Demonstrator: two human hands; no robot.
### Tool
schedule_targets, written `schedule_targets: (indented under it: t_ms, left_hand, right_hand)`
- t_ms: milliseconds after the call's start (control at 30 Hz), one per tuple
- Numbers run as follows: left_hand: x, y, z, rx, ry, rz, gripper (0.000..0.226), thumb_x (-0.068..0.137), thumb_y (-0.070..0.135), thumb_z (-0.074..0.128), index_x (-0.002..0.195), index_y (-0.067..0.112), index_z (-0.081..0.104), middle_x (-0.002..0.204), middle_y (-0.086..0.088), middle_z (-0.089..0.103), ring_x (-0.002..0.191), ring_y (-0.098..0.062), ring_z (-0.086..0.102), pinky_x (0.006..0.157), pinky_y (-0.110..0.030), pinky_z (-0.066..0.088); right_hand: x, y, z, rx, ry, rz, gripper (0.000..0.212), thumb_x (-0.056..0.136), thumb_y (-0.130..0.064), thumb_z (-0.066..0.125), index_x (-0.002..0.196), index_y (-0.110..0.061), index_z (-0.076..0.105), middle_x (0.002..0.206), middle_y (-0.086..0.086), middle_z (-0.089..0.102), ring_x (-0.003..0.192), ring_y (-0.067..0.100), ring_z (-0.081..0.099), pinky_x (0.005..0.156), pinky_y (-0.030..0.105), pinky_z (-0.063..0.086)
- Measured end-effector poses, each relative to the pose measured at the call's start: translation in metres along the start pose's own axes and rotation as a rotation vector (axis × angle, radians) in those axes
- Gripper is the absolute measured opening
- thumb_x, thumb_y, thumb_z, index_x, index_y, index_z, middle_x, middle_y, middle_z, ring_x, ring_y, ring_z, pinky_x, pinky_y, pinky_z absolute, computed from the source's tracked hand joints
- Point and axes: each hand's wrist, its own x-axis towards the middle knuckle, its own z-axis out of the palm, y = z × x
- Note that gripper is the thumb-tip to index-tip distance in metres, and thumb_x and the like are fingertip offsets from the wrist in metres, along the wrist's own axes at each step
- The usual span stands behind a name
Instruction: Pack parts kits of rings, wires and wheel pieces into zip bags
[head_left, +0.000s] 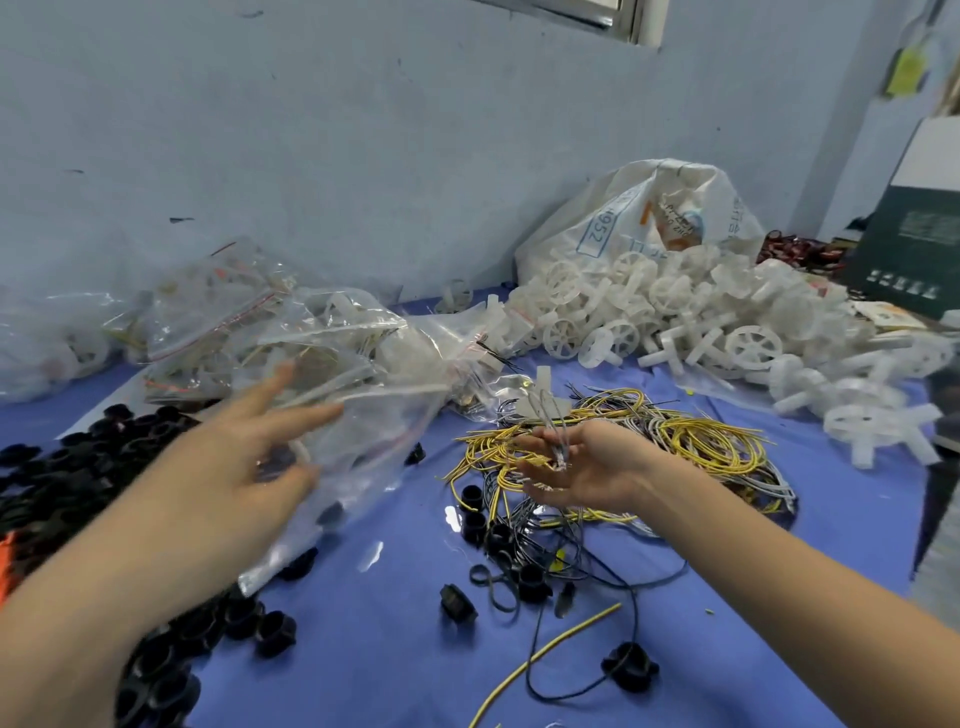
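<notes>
Black rings (156, 686) are piled nearest the lens, under and left of the left forearm. A few strays sit on the blue cloth (374, 649) below the right hand.

Left hand (244, 467): motion-blurred, fingers straight and spread, gripping nothing. Clear zip bag (363, 447) lies just past its fingertips. Can't tell if they touch it. At least one black ring is inside the bag at its near end.

Right hand (587, 470): palm turned up, fingers pointing toward the left hand, mostly straight. Grey wire loop (550, 421) is pinched at the thumb side and stands up out of the hand.

Wire tangle (691, 441), yellow and grey, lies under and behind the right hand, spreading to its right. One loose yellow wire (545, 654) lies nearer the lens than that hand.

White wheel pieces (675, 312) are heaped well beyond the right hand, spilling from a white sack (649, 208). Filled zip bags (223, 322) are stacked beyond the left hand, against the wall.
</notes>
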Motion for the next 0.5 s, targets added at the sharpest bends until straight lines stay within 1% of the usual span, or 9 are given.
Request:
schedule_targets:
  t_ms: [67, 100, 167, 200, 267, 333, 367, 433, 500]
  left_hand:
    - [-0.002, 0.018, 0.004, 0.175, 0.151, -0.044, 0.053, 0.085, 0.023, 0.066, 0.119, 0.059, 0.049, 0.162, 0.014, -0.003, 0.148, -0.02, 0.014, 0.116, -0.036, 0.021]
    - [-0.003, 0.025, 0.007, 0.205, 0.292, 0.018, 0.053, 0.084, 0.025, 0.066, 0.125, 0.055, 0.048, 0.162, 0.011, -0.006, 0.149, -0.027, 0.01, 0.117, -0.041, 0.018]
    - [-0.005, 0.048, 0.014, 0.284, 0.515, 0.3, 0.047, 0.088, 0.023, 0.062, 0.13, 0.041, 0.05, 0.161, 0.005, 0.006, 0.148, -0.033, 0.011, 0.116, -0.041, 0.018]
    - [-0.006, 0.054, 0.02, 0.289, 0.529, 0.429, 0.043, 0.089, 0.023, 0.058, 0.13, 0.035, 0.052, 0.159, 0.004, 0.017, 0.148, -0.027, 0.016, 0.118, -0.036, 0.02]
    - [-0.003, 0.058, 0.04, 0.079, 0.369, 0.502, 0.041, 0.09, 0.024, 0.053, 0.13, 0.033, 0.05, 0.148, 0.011, 0.039, 0.139, -0.002, 0.032, 0.113, -0.022, 0.029]
    - [0.001, 0.063, 0.059, -0.224, 0.183, 0.314, 0.039, 0.095, 0.036, 0.055, 0.131, 0.041, 0.039, 0.143, 0.019, 0.043, 0.126, 0.016, 0.039, 0.104, -0.014, 0.037]
    - [0.001, 0.061, 0.067, -0.302, 0.142, 0.232, 0.045, 0.092, 0.042, 0.056, 0.131, 0.044, 0.035, 0.145, 0.02, 0.04, 0.123, 0.021, 0.038, 0.101, -0.01, 0.038]
    - [0.004, 0.051, 0.074, -0.281, 0.156, 0.209, 0.051, 0.089, 0.038, 0.056, 0.134, 0.046, 0.032, 0.146, 0.024, 0.036, 0.127, 0.02, 0.034, 0.105, -0.013, 0.035]
    - [0.008, 0.041, 0.067, -0.129, 0.145, 0.242, 0.048, 0.095, 0.02, 0.057, 0.133, 0.045, 0.041, 0.136, 0.027, 0.046, 0.125, 0.014, 0.039, 0.104, -0.009, 0.032]
  right_hand:
    - [-0.009, -0.002, 0.016, 0.065, -0.07, -0.052, 0.024, 0.097, -0.007, 0.04, 0.082, -0.009, 0.058, 0.08, 0.007, 0.073, 0.078, 0.027, 0.064, 0.075, 0.043, 0.051]
    - [-0.014, -0.003, 0.025, 0.085, -0.1, -0.087, 0.022, 0.097, -0.008, 0.04, 0.084, -0.01, 0.058, 0.081, 0.006, 0.073, 0.077, 0.026, 0.064, 0.074, 0.042, 0.052]
    - [-0.024, -0.002, 0.043, 0.08, -0.139, -0.19, 0.018, 0.097, -0.009, 0.043, 0.086, -0.012, 0.057, 0.081, 0.004, 0.074, 0.073, 0.021, 0.063, 0.07, 0.034, 0.05]
    - [-0.028, 0.001, 0.051, 0.038, -0.15, -0.268, 0.017, 0.096, -0.008, 0.044, 0.086, -0.012, 0.057, 0.079, 0.002, 0.073, 0.069, 0.018, 0.061, 0.066, 0.029, 0.047]
    - [-0.035, 0.012, 0.063, -0.169, -0.151, -0.498, 0.016, 0.094, -0.006, 0.049, 0.086, -0.011, 0.062, 0.074, -0.001, 0.072, 0.06, 0.012, 0.051, 0.055, 0.02, 0.037]
    - [-0.041, 0.029, 0.068, -0.397, -0.154, -0.74, 0.016, 0.092, -0.005, 0.054, 0.089, -0.011, 0.068, 0.074, -0.002, 0.071, 0.054, 0.006, 0.049, 0.05, 0.016, 0.035]
    - [-0.042, 0.037, 0.068, -0.476, -0.163, -0.844, 0.016, 0.092, -0.005, 0.056, 0.09, -0.012, 0.07, 0.077, -0.001, 0.072, 0.056, 0.005, 0.054, 0.051, 0.014, 0.039]
    - [-0.042, 0.05, 0.067, -0.579, -0.175, -0.995, 0.016, 0.092, -0.011, 0.058, 0.091, -0.018, 0.073, 0.083, -0.002, 0.074, 0.071, 0.005, 0.066, 0.063, 0.018, 0.048]
    - [-0.038, 0.057, 0.064, -0.587, -0.157, -1.011, 0.016, 0.092, -0.016, 0.06, 0.093, -0.025, 0.074, 0.087, -0.003, 0.074, 0.084, 0.013, 0.069, 0.075, 0.029, 0.053]
